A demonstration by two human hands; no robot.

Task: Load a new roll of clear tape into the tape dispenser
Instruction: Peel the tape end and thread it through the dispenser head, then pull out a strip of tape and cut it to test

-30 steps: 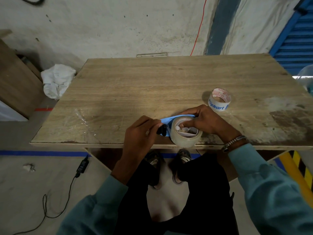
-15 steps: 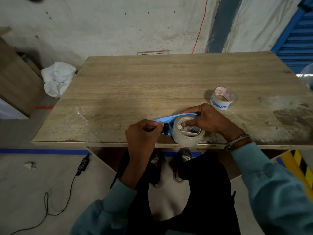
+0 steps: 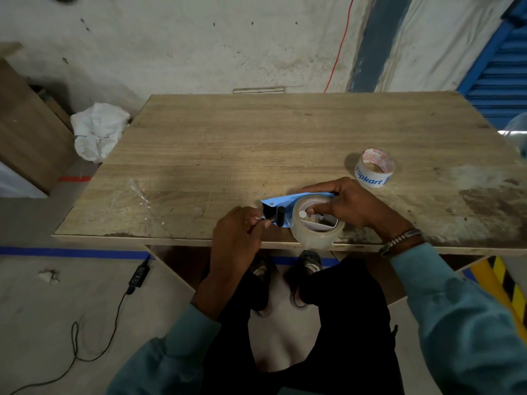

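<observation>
A blue tape dispenser (image 3: pixel 281 200) lies on its side near the front edge of the wooden table (image 3: pixel 256 143). A roll of clear tape (image 3: pixel 316 238) sits on its hub, overhanging the table edge a little. My right hand (image 3: pixel 350 203) grips the dispenser and the roll from the right, fingers reaching into the core. My left hand (image 3: pixel 238 233) is at the dispenser's left end by the black roller (image 3: pixel 281 216), thumb and fingers pinched together on something small, probably the loose tape end; the clear film itself is too faint to make out.
A nearly used-up roll printed "Flipkart" (image 3: pixel 374 168) stands on the table to the right, behind my right hand. A scrap of clear film (image 3: pixel 142 195) lies on the left of the table. A white bag (image 3: pixel 98 129) and a cable (image 3: pixel 94 332) lie on the floor at left.
My left hand has slid left, uncovering the dispenser's black roller and blue front end, and now pinches at its tip. The right hand keeps its grip.
</observation>
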